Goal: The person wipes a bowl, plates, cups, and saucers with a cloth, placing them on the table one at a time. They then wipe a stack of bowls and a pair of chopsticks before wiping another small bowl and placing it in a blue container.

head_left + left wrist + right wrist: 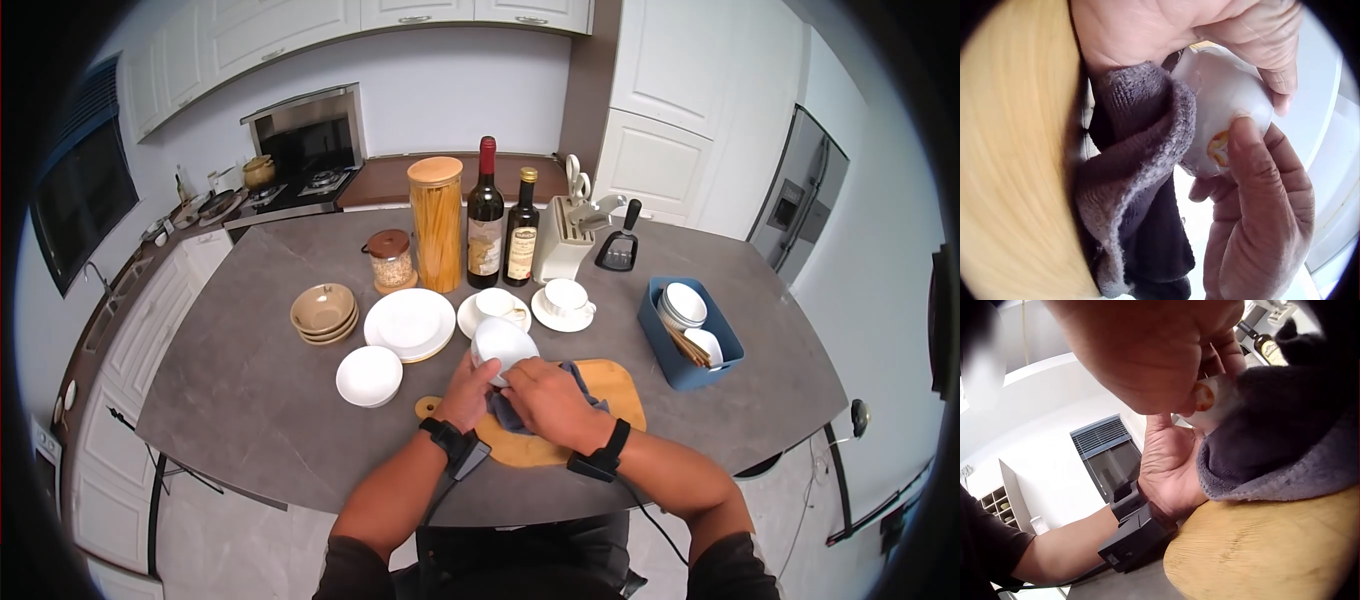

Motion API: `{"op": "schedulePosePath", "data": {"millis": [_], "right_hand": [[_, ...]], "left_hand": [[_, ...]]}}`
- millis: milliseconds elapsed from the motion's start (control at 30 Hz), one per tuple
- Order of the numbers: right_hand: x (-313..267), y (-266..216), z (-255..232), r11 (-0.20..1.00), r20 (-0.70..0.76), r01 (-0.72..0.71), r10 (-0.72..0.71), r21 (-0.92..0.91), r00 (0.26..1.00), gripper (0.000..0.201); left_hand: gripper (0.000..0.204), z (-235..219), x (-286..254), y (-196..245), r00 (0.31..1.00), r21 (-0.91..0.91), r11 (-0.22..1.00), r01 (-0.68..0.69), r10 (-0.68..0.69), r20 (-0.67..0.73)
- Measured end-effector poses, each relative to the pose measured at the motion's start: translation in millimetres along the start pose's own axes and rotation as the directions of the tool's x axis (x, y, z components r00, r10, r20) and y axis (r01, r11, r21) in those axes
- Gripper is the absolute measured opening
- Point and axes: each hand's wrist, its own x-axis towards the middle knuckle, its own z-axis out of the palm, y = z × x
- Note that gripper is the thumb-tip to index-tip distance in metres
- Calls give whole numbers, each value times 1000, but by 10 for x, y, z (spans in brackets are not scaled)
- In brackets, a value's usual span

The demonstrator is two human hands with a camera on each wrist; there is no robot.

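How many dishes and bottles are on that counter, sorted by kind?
Bottles: 2
Cups on saucers: 2
Jars: 2
Tan bowl stack: 1
White plate stack: 1
Lone white bowl: 1
Held white bowl: 1
Blue bin of dishes: 1
Total: 11
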Motion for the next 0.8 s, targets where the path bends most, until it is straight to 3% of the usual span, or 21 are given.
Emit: {"op": "schedulePosePath", "data": {"millis": [100,133,233,267,400,500,567,600,767,800], "right_hand": [[-74,-84,-251,998,-92,-65,65,-1,994,37],[-145,-49,-316,988,-24,-153,153,-4,988,53],[-379,71,-441,981,75,-183,187,-58,980,55],[-492,177,-409,994,105,-110,108,6,989,51],[-741,430,-341,999,194,20,-10,-51,981,41],[-766,588,-342,994,85,-104,105,-25,991,29],[-702,717,-363,876,-44,-461,471,138,881,22],[-670,759,-381,825,-90,-541,558,162,825,20],[-322,450,-200,891,-280,-344,426,297,860,20],[-257,416,-109,947,-313,-188,267,262,911,24]], "left_hand": [[79,80,-23,126,997,-86,994,66,-69,-38],[79,51,-18,127,996,-86,994,66,-70,-46],[81,5,21,101,994,-56,995,84,-87,-62],[81,33,23,99,995,-82,993,80,-85,-58],[82,65,39,82,998,-154,986,62,-64,-10],[81,58,24,105,996,-147,985,90,-91,3],[81,16,39,64,994,-124,986,112,-112,8],[80,-7,54,49,992,-108,986,130,-130,8],[78,173,16,129,987,-56,987,151,-148,59],[78,199,12,136,985,-27,985,169,-169,32]]}}
